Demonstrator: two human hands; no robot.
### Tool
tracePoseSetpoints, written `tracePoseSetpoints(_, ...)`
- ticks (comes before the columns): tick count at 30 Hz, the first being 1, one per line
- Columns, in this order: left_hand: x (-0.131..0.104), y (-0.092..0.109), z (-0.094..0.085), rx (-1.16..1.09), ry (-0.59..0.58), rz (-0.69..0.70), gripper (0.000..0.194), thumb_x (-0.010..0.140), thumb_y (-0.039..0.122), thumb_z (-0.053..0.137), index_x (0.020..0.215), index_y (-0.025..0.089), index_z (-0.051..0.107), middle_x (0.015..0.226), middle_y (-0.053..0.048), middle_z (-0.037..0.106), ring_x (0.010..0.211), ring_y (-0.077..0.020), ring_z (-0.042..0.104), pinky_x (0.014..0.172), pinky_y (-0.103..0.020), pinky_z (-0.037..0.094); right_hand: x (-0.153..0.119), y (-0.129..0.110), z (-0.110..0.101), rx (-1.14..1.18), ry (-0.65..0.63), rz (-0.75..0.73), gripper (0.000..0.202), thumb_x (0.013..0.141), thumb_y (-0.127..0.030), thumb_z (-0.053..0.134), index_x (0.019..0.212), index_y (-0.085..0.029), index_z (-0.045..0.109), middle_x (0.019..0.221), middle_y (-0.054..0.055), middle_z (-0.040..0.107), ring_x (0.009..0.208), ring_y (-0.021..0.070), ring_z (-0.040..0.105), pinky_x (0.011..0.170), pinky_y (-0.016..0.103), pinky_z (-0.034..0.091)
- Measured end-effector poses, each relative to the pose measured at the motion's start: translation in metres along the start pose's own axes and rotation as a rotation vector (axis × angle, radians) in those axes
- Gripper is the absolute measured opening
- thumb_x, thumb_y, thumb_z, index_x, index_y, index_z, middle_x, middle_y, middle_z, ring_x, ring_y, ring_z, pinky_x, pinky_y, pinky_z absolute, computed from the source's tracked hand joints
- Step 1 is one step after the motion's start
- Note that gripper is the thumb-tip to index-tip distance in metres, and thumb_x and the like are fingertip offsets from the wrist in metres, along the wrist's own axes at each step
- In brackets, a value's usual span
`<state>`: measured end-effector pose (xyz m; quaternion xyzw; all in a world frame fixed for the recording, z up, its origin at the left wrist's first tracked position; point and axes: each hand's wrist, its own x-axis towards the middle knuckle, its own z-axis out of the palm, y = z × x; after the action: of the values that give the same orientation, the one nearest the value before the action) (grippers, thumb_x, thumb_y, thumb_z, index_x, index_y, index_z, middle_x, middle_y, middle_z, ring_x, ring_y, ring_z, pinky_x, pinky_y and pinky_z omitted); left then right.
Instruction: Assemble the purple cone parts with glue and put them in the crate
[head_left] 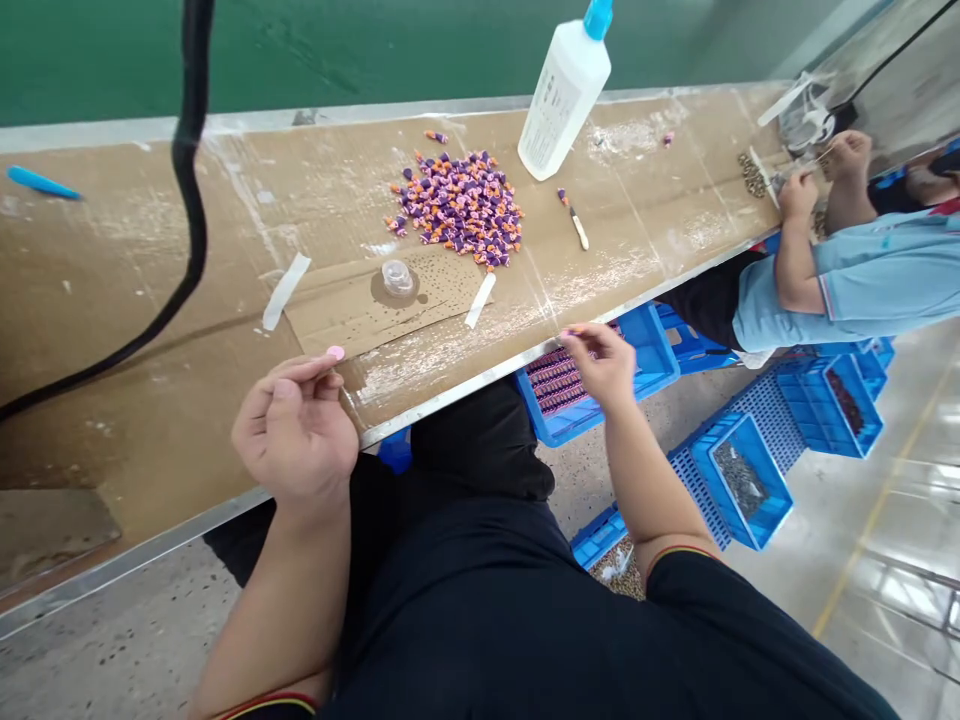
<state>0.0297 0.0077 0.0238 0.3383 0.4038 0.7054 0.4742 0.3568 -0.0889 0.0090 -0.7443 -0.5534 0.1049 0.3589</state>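
Head view: piece [573, 332] (tiny) in right hand [604, 368]

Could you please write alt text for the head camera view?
A person's hands at a brown workbench: the right hand pinches a tiny piece; the left hand, palm up, has something pink at its fingertips. Beyond them are a pile of purple-and-orange pieces and a blue-capped white bottle; another person works at right.

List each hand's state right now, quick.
Left hand: partly curled, small round pink piece at its fingertips; firmness of grip cannot be told.
Right hand: closed, pinching a tiny orange-and-purple piece.
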Motion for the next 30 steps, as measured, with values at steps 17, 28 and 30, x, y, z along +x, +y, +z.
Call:
tracePoseSetpoints(17,0.003,0.001,0.009,0.091,0.056,-0.005,0.017,0.071,0.032,0.071,0.072,0.016,0.078,0.076,-0.009,0.073,0.078,-0.0234,0.075,0.061,-0.029,0.046,0.030,0.157,-0.056,-0.940,-1.074,0.609,0.026,0.102,-0.034,0.076,0.118,-0.014,0.079,0.127,0.015,0.077,0.120,0.0244,0.074,0.108,0.043,0.059)
tracePoseSetpoints(28,0.003,-0.001,0.008,0.074,0.040,0.019,0.017,0.075,0.029,0.071,0.075,0.014,0.078,0.076,-0.010,0.074,0.077,-0.0231,0.076,0.061,-0.028,0.047,0.028,0.171,-0.051,-0.963,-1.147,0.585,0.031,0.107,-0.042,0.068,0.120,-0.015,0.077,0.129,0.013,0.076,0.123,0.0245,0.072,0.110,0.044,0.056)
tracePoseSetpoints(30,0.003,-0.001,0.008,0.087,0.043,0.019,0.016,0.074,0.030,0.071,0.074,0.015,0.077,0.076,-0.009,0.074,0.077,-0.0229,0.075,0.061,-0.028,0.047,0.028,0.172,-0.051,-0.977,-1.142,0.602,0.031,0.107,-0.040,0.067,0.122,-0.015,0.076,0.130,0.013,0.075,0.123,0.0243,0.072,0.109,0.044,0.057)
